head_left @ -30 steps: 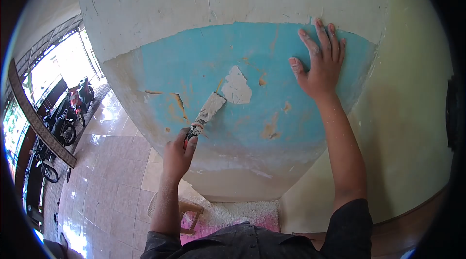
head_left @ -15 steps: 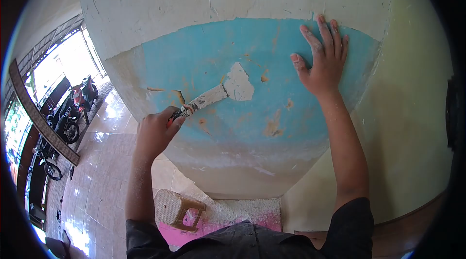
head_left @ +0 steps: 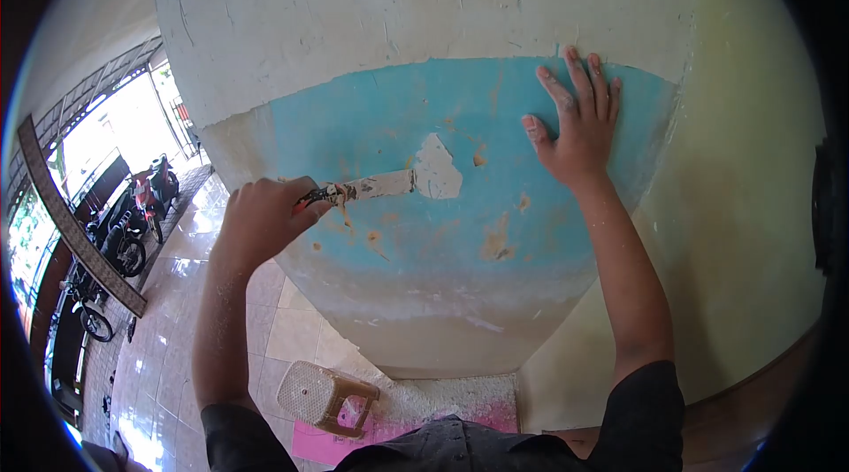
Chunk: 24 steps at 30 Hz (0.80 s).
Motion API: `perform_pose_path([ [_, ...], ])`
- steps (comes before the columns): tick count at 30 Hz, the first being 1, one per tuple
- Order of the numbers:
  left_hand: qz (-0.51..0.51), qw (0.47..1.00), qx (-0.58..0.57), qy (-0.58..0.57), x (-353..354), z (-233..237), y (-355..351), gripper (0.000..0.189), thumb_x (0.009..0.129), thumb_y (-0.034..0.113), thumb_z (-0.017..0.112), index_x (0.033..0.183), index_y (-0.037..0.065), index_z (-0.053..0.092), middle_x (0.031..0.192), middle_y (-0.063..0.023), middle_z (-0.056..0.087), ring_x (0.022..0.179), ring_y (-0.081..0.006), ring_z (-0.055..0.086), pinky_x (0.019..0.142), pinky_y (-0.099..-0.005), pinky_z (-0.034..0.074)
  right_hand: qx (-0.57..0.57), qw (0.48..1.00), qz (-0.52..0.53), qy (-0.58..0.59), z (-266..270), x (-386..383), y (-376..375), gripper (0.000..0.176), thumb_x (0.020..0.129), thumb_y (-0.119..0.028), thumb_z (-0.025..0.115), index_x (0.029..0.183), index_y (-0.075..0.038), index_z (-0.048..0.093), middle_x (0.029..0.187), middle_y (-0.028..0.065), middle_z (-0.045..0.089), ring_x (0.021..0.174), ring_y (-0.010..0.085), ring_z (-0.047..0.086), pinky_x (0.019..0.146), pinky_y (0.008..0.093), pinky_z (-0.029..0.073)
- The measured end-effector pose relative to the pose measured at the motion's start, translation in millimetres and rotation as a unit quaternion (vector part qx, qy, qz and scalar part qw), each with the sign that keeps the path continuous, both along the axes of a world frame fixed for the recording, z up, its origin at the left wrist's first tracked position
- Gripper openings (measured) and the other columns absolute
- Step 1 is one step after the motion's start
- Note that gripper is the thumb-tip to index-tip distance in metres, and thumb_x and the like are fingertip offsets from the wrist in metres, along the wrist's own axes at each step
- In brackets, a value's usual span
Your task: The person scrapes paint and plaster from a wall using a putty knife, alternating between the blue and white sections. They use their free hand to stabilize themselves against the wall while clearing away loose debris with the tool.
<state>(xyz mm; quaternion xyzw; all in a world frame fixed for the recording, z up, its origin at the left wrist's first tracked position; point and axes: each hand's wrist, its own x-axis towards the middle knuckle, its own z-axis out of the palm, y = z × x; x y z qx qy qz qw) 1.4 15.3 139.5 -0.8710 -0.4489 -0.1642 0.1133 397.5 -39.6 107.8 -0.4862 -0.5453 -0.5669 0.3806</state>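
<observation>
My left hand point(head_left: 276, 214) is wrapped round the handle of a paint-spattered scraper point(head_left: 378, 186). Its blade lies level against the turquoise area of the wall point(head_left: 424, 92), with the tip at the left edge of a bare whitish patch point(head_left: 439, 169). Brownish chips and scuffs surround the patch. Higher up on the right, my right hand point(head_left: 584, 131) rests flat on the turquoise paint, fingers spread and dusted white, holding nothing.
A woven-look plastic stool point(head_left: 320, 394) stands below on a pink sheet point(head_left: 323, 444) strewn with pale flakes. Shiny floor tiles point(head_left: 181, 330) stretch to the left, where motorcycles point(head_left: 133, 233) are parked. A yellowish side wall point(head_left: 743, 233) borders the right.
My left hand has swung the scraper from an upward slant to nearly level, shifting slightly left. My right hand stays on the wall. The camera view has shifted a little.
</observation>
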Motion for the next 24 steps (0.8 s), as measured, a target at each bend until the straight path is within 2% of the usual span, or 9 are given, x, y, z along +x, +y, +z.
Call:
perform_pose_path([
  [6,0.020,0.997,0.002,0.069,7.7,36.0,-6.0,0.026,0.089,0.037,0.068,0.093,0.011,0.072,0.067,-0.0102,0.066,0.063,-0.0260,0.067,0.064,-0.0399,0.052,0.002,1.000,0.000,0.001,-0.5,-0.6,0.7,0.054,0.091,-0.046,0.059,0.140,-0.028,0.048,0.156,0.0048,0.035,0.146,0.0334,0.028,0.116,0.0617,0.014],
  [10,0.006,1.000,-0.003,0.029,-4.0,4.1,-0.4,0.026,0.089,0.036,0.068,0.093,0.010,0.071,0.067,-0.0117,0.066,0.063,-0.0272,0.067,0.064,-0.0399,0.051,0.003,1.000,0.000,0.000,0.3,0.2,0.3,0.054,0.091,-0.046,0.059,0.140,-0.028,0.048,0.156,0.0049,0.035,0.146,0.0334,0.028,0.116,0.0618,0.014],
  [12,-0.041,0.997,-0.035,-0.054,-11.3,-15.6,5.8,0.027,0.088,0.034,0.068,0.092,0.008,0.070,0.067,-0.0132,0.065,0.064,-0.0286,0.067,0.064,-0.0402,0.050,-0.004,1.000,-0.002,0.003,-0.2,0.1,-0.5,0.053,0.091,-0.046,0.059,0.140,-0.028,0.048,0.157,0.0049,0.035,0.146,0.0334,0.028,0.116,0.0620,0.014],
  [13,-0.031,0.996,-0.055,-0.060,-12.2,-14.8,4.0,0.027,0.088,0.033,0.069,0.093,0.007,0.070,0.068,-0.0140,0.065,0.065,-0.0299,0.066,0.063,-0.0404,0.050,0.000,1.000,-0.003,0.004,-1.3,0.2,-0.9,0.053,0.091,-0.046,0.059,0.140,-0.028,0.048,0.157,0.0049,0.035,0.146,0.0334,0.028,0.116,0.0620,0.014],
  [16,-0.038,0.997,-0.042,-0.048,-14.8,1.2,6.0,0.031,0.090,0.040,0.067,0.097,0.010,0.072,0.069,-0.0116,0.066,0.066,-0.0292,0.067,0.066,-0.0411,0.052,-0.012,1.000,-0.001,0.008,-0.2,0.0,-2.8,0.053,0.091,-0.045,0.059,0.140,-0.028,0.049,0.157,0.0047,0.035,0.146,0.0336,0.028,0.116,0.0623,0.014],
  [19,-0.043,0.998,-0.017,-0.037,-5.8,22.3,0.0,0.027,0.088,0.034,0.069,0.095,0.008,0.071,0.067,-0.0120,0.065,0.062,-0.0288,0.065,0.062,-0.0402,0.049,-0.009,1.000,0.007,0.008,-0.2,-0.9,-2.1,0.053,0.090,-0.045,0.059,0.139,-0.027,0.049,0.157,0.0046,0.035,0.146,0.0337,0.027,0.116,0.0626,0.014],
  [24,-0.006,0.999,0.018,0.042,5.8,49.2,-14.8,0.027,0.087,0.035,0.070,0.093,0.009,0.072,0.066,-0.0098,0.065,0.061,-0.0268,0.065,0.061,-0.0389,0.049,-0.018,1.000,0.009,0.012,-0.3,-1.0,-4.2,0.053,0.090,-0.045,0.060,0.138,-0.027,0.051,0.156,0.0048,0.036,0.146,0.0338,0.026,0.115,0.0631,0.014],
])
